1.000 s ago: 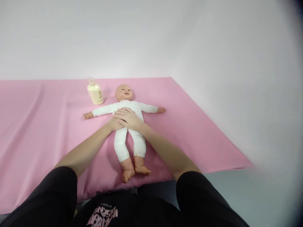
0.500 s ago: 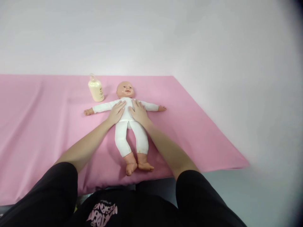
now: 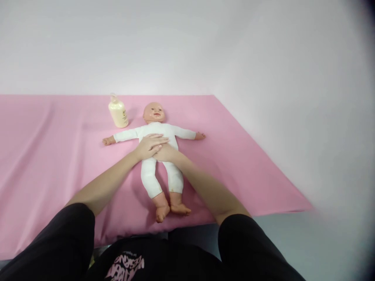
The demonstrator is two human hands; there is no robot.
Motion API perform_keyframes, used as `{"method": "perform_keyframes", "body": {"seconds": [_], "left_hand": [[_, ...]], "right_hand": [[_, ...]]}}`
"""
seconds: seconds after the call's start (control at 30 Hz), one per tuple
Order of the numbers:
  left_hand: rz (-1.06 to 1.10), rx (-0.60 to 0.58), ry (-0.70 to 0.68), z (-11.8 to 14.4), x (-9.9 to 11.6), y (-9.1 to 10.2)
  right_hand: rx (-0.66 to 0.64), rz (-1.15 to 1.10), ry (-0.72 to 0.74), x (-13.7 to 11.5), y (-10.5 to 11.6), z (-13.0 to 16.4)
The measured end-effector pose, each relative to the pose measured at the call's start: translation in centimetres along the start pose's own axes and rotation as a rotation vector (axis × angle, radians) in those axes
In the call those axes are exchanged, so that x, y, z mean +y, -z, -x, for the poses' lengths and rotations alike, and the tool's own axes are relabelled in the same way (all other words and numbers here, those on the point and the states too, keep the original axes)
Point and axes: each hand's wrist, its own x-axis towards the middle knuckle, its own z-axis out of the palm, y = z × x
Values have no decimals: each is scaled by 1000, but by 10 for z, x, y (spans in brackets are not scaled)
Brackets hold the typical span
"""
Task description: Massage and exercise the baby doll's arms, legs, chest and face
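Note:
A baby doll (image 3: 156, 130) in a white suit lies on its back, head away from me, arms spread wide. My left hand (image 3: 150, 146) rests flat across its belly with the fingers stretched to the right, partly over my right hand. Low on the belly lies my right hand (image 3: 166, 152), pointing left; its fingers are mostly hidden beneath the left one. Neither hand is seen gripping anything. Beyond the doll's arm on the left stands a pale yellow pump bottle (image 3: 118, 113).
A pink sheet (image 3: 228, 168) covers the table, with folds toward the left. Behind it rises a plain white wall (image 3: 175, 47). The table's front edge is close to my body, and its right edge slants toward me.
Both hands have slid from the doll's chest down to its belly. They were side by side, pointing up; now they turn inward and overlap, left over right.

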Motion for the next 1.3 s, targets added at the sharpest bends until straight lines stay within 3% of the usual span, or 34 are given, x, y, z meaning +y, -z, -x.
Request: {"method": "perform_keyframes", "body": {"seconds": [0.07, 0.17, 0.27, 0.47, 0.6, 0.7, 0.77, 0.83, 0.93, 1.03, 1.3], "left_hand": [[34, 52, 46, -1, -3, 0], [79, 106, 155, 0, -10, -1], [78, 107, 243, 2, -15, -1], [-8, 135, 416, 5, -33, -8], [-31, 259, 589, 6, -47, -17], [-77, 277, 674, 6, -45, -18], [-127, 213, 628, 5, -38, -15], [-161, 109, 471, 5, -29, -10], [-167, -19, 189, 4, -18, -6], [-144, -53, 90, 4, -14, -7], [-63, -3, 94, -3, -12, -4]], "right_hand": [[-67, 254, -72, -3, 6, -5], [-267, 619, -118, -12, 14, -12], [-367, 763, -86, -18, 19, -14], [-132, 663, -95, -19, 16, -11], [110, 836, -117, -16, 17, -12], [220, 1002, -95, -12, 23, -13], [248, 1094, -52, -12, 27, -13], [191, 1161, 15, -15, 29, -12], [-146, 1204, 81, -22, 28, -11], [-368, 1192, 36, -26, 27, -13], [-179, 1147, -123, -12, 36, -21]]}}
